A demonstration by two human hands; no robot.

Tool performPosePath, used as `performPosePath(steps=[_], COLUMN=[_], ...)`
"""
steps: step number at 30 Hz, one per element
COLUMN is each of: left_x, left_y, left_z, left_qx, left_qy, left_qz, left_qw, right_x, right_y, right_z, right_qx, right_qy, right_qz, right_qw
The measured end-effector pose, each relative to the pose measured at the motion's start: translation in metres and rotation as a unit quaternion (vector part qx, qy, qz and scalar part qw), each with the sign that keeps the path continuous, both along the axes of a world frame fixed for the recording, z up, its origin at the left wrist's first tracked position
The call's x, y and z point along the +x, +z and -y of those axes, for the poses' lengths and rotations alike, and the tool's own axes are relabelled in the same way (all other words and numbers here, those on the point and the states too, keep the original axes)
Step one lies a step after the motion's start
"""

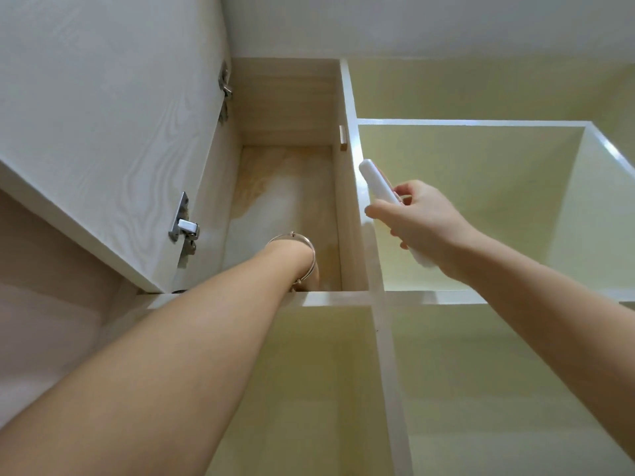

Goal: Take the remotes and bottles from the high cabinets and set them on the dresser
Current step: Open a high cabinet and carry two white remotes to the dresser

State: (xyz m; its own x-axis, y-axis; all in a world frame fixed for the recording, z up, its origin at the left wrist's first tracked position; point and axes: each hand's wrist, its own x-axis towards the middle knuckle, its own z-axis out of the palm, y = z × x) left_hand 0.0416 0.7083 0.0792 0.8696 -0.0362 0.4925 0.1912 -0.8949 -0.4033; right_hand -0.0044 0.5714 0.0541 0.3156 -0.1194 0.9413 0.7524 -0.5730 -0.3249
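I am looking up into the high cabinets. My right hand (424, 225) is shut on a slim white remote (372, 178), held upright in front of the divider between the wooden cabinet (285, 108) and the pale yellow cubby (481, 187). My left arm reaches up into the wooden cabinet. A metal bangle (292, 237) circles the wrist. My left hand (307, 273) bends down over the cabinet's front ledge, and its fingers are hidden. No bottle shows, and the dresser is out of view.
The white cabinet door (103, 132) stands swung open at the left, with metal hinges (184, 223) on its edge. White dividers (385, 338) split the unit into several open cubbies below and to the right. The ceiling (412, 22) is close above.
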Motion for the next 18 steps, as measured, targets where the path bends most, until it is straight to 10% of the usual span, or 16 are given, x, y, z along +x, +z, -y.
performPosePath(steps=[8,14,18], left_x=[0.012,0.004,-0.002], left_y=[0.004,-0.006,-0.011], left_z=[-0.007,-0.011,-0.029], left_qx=[-0.051,-0.131,-0.341], left_qy=[0.002,-0.097,-0.289], left_qz=[-0.074,0.025,0.177], left_qw=[0.996,0.986,0.877], right_x=[0.006,0.011,0.015], right_y=[-0.007,-0.011,-0.011], right_z=[0.023,0.032,0.033], right_qx=[-0.005,-0.021,-0.009], right_qy=[0.014,0.001,0.017], right_qz=[0.009,0.022,0.020], right_qw=[1.000,1.000,1.000])
